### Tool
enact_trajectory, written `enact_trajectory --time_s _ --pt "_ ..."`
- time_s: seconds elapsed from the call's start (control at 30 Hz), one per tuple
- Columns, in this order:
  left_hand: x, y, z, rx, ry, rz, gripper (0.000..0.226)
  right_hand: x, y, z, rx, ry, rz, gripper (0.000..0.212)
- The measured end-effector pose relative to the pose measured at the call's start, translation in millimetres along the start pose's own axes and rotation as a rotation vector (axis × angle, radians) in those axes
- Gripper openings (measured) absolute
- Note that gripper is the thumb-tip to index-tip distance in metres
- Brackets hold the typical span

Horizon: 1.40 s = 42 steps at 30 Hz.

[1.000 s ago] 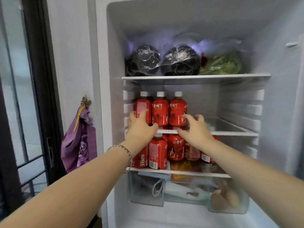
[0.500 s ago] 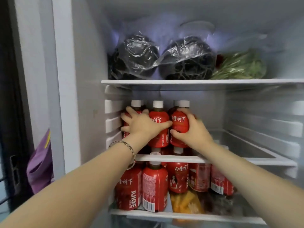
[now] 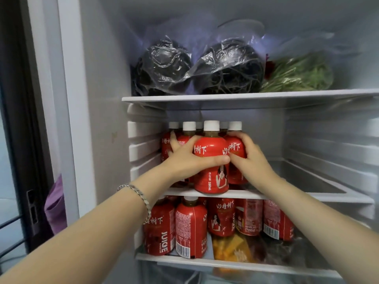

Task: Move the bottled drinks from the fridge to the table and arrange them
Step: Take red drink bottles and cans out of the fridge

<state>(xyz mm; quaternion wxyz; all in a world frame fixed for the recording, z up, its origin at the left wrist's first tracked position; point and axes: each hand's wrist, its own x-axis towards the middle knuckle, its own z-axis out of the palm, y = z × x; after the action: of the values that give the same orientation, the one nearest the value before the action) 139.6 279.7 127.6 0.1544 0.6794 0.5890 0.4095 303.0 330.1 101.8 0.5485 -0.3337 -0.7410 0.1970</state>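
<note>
Open fridge (image 3: 98, 99): its middle shelf (image 3: 297, 196) carries a cluster of upright red bottles (image 3: 188, 128) at the front left corner, with more on the shelf below (image 3: 246, 263). Left hand (image 3: 184, 158) curls round the front bottle (image 3: 207, 179), thumb across the label; this bottle stands at the shelf's front edge. Right hand (image 3: 252, 158) cups the shoulder of the neighbouring bottle (image 3: 235, 148), just right and behind. Long axes are vertical and both bottles lie straight ahead, so withdrawal probably runs toward the person.
</note>
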Motion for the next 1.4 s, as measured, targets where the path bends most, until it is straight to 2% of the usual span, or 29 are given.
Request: enact_trajectory --time_s 0.17,0.3,0.43,0.57,0.77,0.93,1.1,1.23,1.4 --pt "-3.3 -4.3 9.6 -0.043 0.092 0.039 0.066 -3.3 -1.4 -2.0 -0.035 -0.014 0.019 0.044" --pt "-6.8 -6.0 15.5 -0.080 0.210 0.103 0.076 -7.2 -8.0 -2.2 -0.064 0.034 0.011 0.044" --pt "-19.6 -7.4 18.3 -0.176 0.361 0.141 0.070 -19.2 -22.7 -0.8 -0.149 0.083 -0.059 0.047" --pt "-41.9 -16.0 21.7 -0.263 0.493 0.255 0.062 -39.8 -37.2 5.0 -0.259 0.243 -0.200 0.048" --pt "-80.5 -13.7 18.9 -0.271 0.568 0.364 0.065 -68.0 -52.8 1.7 -0.329 0.328 -0.329 0.044" --pt "-129.8 -5.0 9.6 -0.260 0.579 0.274 0.069 -87.6 -68.0 5.9 -0.227 0.302 -0.376 0.040" --pt "-205.8 2.6 18.3 -0.218 0.660 0.121 0.067 -120.6 -84.8 23.6 -0.066 0.121 -0.298 0.042" --pt "-285.3 2.4 27.0 -0.107 0.777 -0.001 0.073 -168.5 -110.3 44.4 -0.008 -0.212 -0.234 0.039" --pt "-382.4 5.4 28.8 0.049 0.899 -0.227 0.064 -242.3 -141.3 75.5 -0.003 -0.639 -0.247 0.042"
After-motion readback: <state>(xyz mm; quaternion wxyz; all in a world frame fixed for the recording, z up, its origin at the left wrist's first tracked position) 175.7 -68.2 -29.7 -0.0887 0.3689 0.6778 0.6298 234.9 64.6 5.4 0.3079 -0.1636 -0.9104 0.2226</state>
